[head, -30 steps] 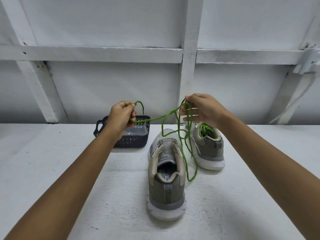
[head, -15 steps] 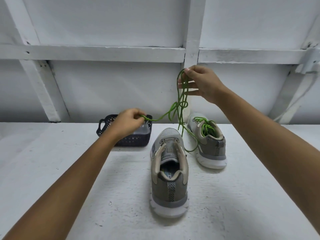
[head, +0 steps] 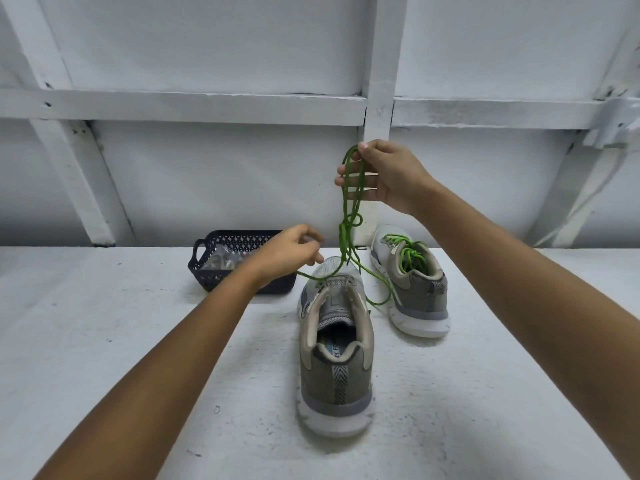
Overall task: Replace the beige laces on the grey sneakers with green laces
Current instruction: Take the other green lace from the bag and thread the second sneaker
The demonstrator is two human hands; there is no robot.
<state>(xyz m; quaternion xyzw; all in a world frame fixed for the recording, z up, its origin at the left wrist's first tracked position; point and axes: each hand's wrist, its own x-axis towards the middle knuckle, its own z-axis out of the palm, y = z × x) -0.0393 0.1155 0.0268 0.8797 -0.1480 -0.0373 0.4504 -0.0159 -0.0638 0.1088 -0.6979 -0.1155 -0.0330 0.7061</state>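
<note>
- Head view, right hand (head: 388,178): raised at 12 o'clock over the shoes, thumb and forefinger pinching the top bend of the loose green lace (head: 349,224), other fingers spread behind the strands.
- Lace long axis: near vertical, 12 to 6. It is snarled partway down, and the tails fall onto the toe of the unlaced grey sneaker (head: 336,344), with a slack loop on the table (head: 138,341) between the two shoes.
- Left hand (head: 289,256): lower, fingers loosely curled. One strand runs out from under it toward 3 o'clock; can't tell if it grips that strand.
- Key relation: the snarl sits at about 2 o'clock from the left hand, close by. That is the nearer hand, so I'd judge it picks the knot open while the right keeps tension.
- Laced sneaker (head: 412,289): at 1 o'clock from the unlaced one, green laces already in, so about half done.
- Dark basket (head: 207,268): at 9 o'clock, partly behind the left hand.
</note>
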